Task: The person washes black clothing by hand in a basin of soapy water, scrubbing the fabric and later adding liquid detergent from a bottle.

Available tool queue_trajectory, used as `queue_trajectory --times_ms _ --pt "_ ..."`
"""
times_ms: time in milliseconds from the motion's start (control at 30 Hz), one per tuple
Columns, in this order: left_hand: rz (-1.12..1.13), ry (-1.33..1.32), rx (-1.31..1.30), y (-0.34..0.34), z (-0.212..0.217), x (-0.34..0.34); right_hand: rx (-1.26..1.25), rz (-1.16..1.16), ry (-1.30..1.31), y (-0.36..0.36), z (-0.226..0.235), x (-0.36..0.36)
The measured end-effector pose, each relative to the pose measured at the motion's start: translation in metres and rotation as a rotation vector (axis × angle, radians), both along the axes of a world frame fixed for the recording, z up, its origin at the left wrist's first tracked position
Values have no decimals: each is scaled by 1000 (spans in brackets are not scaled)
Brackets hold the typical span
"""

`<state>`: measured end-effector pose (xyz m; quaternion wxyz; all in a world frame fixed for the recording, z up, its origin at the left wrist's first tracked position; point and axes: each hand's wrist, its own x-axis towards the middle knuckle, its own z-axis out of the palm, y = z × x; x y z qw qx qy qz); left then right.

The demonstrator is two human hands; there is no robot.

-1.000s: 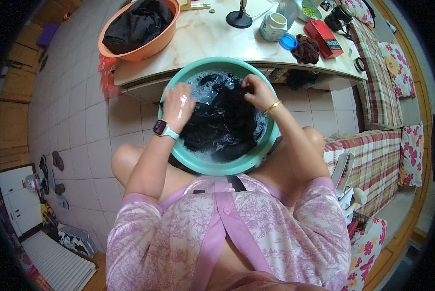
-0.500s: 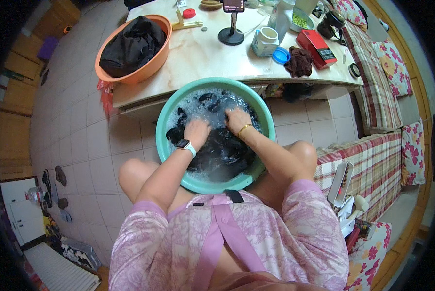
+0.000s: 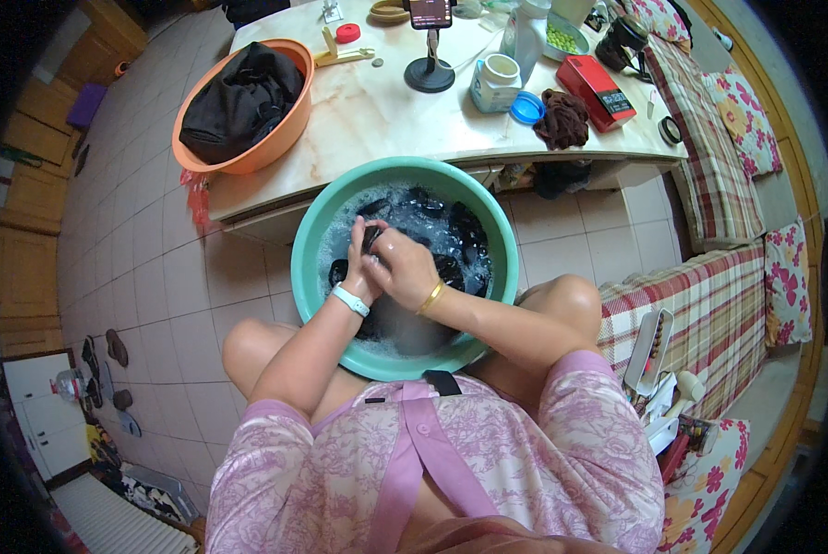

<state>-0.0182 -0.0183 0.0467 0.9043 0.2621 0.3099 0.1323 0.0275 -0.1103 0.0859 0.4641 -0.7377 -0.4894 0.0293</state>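
Note:
A green basin point(image 3: 303, 249) of sudsy water stands in front of me between my knees, with dark wet cloth point(image 3: 468, 231) soaking in it. My left hand point(image 3: 362, 268) and my right hand point(image 3: 407, 268) meet above the water, palms turned toward each other. Pinched between them is a small bit of dark cloth point(image 3: 371, 240); the rest of what they hold is hidden by the fingers. A pale watch band point(image 3: 350, 300) circles my left wrist, and a gold bracelet point(image 3: 431, 296) my right.
Beyond the basin is a marble-patterned table point(image 3: 359, 120). On it are an orange basin point(image 3: 308, 102) with black cloth, a phone on a stand point(image 3: 430, 74), a white tub point(image 3: 495, 83), a blue lid point(image 3: 528, 108), a brown rag point(image 3: 562, 120) and a red box point(image 3: 596, 92).
Both hands have risen out of the suds and come together, the right moving left to meet the left. Dark cloth now shows between them. The view has shifted slightly.

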Motion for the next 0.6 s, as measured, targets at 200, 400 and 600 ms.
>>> queue_trajectory --times_ms 200,400,600 --pt "-152 -465 -322 -4 -40 -9 130 147 -273 5 -6 -1" --pt "38 383 202 -29 4 -3 65 -54 -248 17 -23 28" --pt "-208 305 1216 9 -1 -8 -456 -211 -96 1 -33 72"
